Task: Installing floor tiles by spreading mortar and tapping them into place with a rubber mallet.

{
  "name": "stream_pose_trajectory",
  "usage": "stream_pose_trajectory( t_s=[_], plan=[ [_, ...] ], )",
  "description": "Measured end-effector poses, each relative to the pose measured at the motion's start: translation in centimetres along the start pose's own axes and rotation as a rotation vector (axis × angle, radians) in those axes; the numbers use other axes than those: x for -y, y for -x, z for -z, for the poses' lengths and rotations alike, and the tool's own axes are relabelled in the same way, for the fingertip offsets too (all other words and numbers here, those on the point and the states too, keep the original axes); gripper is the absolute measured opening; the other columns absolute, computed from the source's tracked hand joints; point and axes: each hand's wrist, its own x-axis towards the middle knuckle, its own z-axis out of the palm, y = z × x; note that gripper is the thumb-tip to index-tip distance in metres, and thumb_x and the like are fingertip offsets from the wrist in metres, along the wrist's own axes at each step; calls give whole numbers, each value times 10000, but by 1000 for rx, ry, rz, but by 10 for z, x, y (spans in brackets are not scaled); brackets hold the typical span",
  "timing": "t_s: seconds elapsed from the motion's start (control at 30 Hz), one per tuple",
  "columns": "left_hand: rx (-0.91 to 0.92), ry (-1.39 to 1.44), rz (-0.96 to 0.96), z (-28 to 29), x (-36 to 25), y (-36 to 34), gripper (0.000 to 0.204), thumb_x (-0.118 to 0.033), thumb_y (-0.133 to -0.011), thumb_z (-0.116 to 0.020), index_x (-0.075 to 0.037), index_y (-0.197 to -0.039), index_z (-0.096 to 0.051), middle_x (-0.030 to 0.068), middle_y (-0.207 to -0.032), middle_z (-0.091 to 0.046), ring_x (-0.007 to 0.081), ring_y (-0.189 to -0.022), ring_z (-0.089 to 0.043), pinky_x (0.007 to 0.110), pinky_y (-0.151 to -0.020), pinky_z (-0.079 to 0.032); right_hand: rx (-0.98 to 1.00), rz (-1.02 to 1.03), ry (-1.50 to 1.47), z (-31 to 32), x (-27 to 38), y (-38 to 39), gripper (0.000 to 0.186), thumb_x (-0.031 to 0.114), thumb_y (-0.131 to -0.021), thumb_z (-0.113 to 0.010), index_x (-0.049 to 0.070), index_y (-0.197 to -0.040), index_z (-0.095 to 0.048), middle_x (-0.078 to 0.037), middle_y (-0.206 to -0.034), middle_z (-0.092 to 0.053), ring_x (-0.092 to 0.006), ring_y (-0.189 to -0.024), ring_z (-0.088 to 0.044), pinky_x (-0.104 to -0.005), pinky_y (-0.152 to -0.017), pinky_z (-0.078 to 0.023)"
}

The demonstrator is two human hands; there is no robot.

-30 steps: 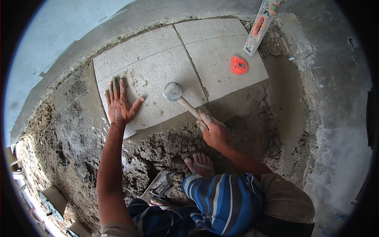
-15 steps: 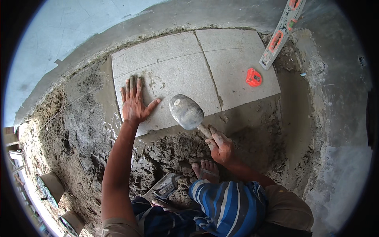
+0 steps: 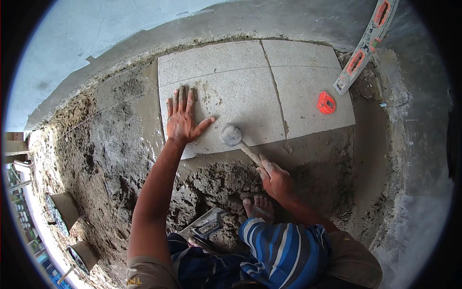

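My left hand lies flat, fingers spread, on the larger left pale tile. My right hand grips the wooden handle of a mallet with a round, mud-smeared head, which is low over that tile near its front edge; I cannot tell whether it touches. A second tile adjoins at the right, with an orange tape measure lying on it and a spirit level slanting up from its back right corner. Below my hands a metal trowel lies in the mortar beside my foot.
Rough wet mortar surrounds the tiles on the left and front, with a thin line stretched across it at the left. Concrete walls bound the back and right. Two bucket-like containers stand on the bright left edge.
The mallet head rose toward me half a second ago and has since dropped back near the tile. The whole view has shifted rightward in the picture. My left hand has stayed on the tile.
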Motion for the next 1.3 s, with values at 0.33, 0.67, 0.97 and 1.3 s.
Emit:
stream_pose_trajectory(
  t_s=[0.33, 0.67, 0.97, 1.3],
  plan=[
    [6, 12, -4, 0, 5, 2, 1258, -931, -834, -432, -34, -1671, -154, 242, -1726, -153, 371, -1622, -58, 517, -1310, -13, -134, 138, -134, 3, 15, -40, 348, 111, -948, -686, 7, -1279, -658, -215, -975, -708, -433, -845, -711, -476, -706, -570],
    [31, 24, 25, 2, 1, 0, 1245, -896, -829, -512, -43, -1669, -169, 235, -1724, -164, 367, -1621, -63, 515, -1313, -25, 7, -82, 200, -4, 1, -98, 499, 141, -969, -645, 124, -1463, -572, -218, -1053, -731, -436, -920, -713, -496, -771, -569],
    [9, 0, 9, 0, 1, -2, 1258, -922, -813, -494, -41, -1662, -201, 239, -1716, -193, 373, -1619, -81, 538, -1308, -41, -137, 58, 15, 9, 0, -126, 490, 66, -944, -610, 52, -1433, -584, -238, -1074, -729, -436, -967, -711, -475, -815, -575],
    [12, 7, -3, 3, 0, -1, 1236, -872, -834, -542, -32, -1665, -180, 236, -1726, -158, 383, -1617, -78, 531, -1307, -41, 49, -122, 98, -6, 7, -120, 443, 112, -995, -614, 42, -1432, -596, -255, -1151, -731, -425, -1046, -725, -444, -880, -570]
  ],
)
